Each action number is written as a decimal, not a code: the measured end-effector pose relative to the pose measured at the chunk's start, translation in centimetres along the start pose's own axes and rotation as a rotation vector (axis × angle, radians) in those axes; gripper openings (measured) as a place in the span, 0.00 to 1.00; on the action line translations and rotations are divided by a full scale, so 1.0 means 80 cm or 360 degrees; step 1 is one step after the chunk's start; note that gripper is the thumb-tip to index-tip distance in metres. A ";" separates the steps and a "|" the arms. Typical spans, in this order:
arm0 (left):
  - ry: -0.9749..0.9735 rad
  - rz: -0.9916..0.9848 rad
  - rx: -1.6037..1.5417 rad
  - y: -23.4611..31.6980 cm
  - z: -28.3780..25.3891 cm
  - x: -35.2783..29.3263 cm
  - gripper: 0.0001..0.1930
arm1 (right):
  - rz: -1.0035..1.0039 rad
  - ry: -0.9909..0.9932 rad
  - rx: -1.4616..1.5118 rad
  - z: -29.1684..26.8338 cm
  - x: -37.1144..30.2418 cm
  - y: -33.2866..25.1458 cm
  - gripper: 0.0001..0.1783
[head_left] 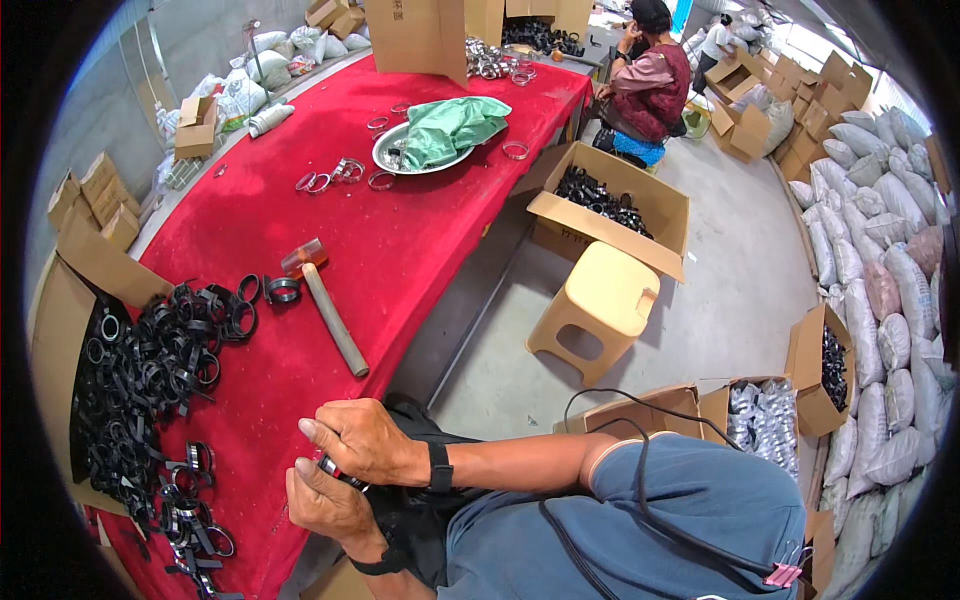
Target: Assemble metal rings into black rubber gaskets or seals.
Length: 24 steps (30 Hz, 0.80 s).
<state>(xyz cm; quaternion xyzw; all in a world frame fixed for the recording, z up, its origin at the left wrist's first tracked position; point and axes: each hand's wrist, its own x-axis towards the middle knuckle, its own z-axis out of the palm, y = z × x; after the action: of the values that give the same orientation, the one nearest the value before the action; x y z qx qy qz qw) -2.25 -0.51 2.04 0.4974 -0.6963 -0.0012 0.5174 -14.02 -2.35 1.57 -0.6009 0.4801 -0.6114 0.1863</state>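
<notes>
My right hand point(365, 440) and my left hand point(337, 508) are closed close together at the table's front edge, thumbs side by side. Between them they grip a metal-and-black hose clamp point(328, 464), mostly hidden by the fingers. Beyond them on the red cloth point(300, 370) rests a mallet point(330, 305) with an orange head and a wooden handle. Beside its head sits a pair of black rings point(282, 290). A large heap of black-lined hose clamps point(165, 350) spreads across the left of the table, with a smaller group of metal-and-black clamps point(190, 510) nearer me.
A silver tray point(385, 160) with green cloth point(455, 130) and loose metal rings lies farther along the table. A yellow stool point(610, 290) and carton of black parts point(640, 200) stand on the floor. A person point(650, 80) sits beyond. Sacks point(890, 300) line the right.
</notes>
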 end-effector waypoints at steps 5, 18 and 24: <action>0.0073 -0.0038 -0.0060 0.002 -0.005 -0.005 0.27 | -0.0058 -0.0044 0.0048 0.007 -0.003 -0.001 0.26; -0.0084 -0.0740 -0.0691 -0.022 -0.061 0.019 0.32 | 0.1232 -0.0229 0.1335 0.059 0.020 -0.012 0.28; 0.0113 -0.0990 -0.0803 -0.067 -0.146 -0.048 0.23 | 0.1962 -0.0366 0.1494 0.135 0.012 -0.049 0.26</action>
<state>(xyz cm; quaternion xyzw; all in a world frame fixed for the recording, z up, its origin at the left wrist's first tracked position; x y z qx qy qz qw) 9.76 5.41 1.96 0.5415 -0.4722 -0.3115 0.6219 -2.99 -5.16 3.33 -0.1438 0.3962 -0.4704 0.7753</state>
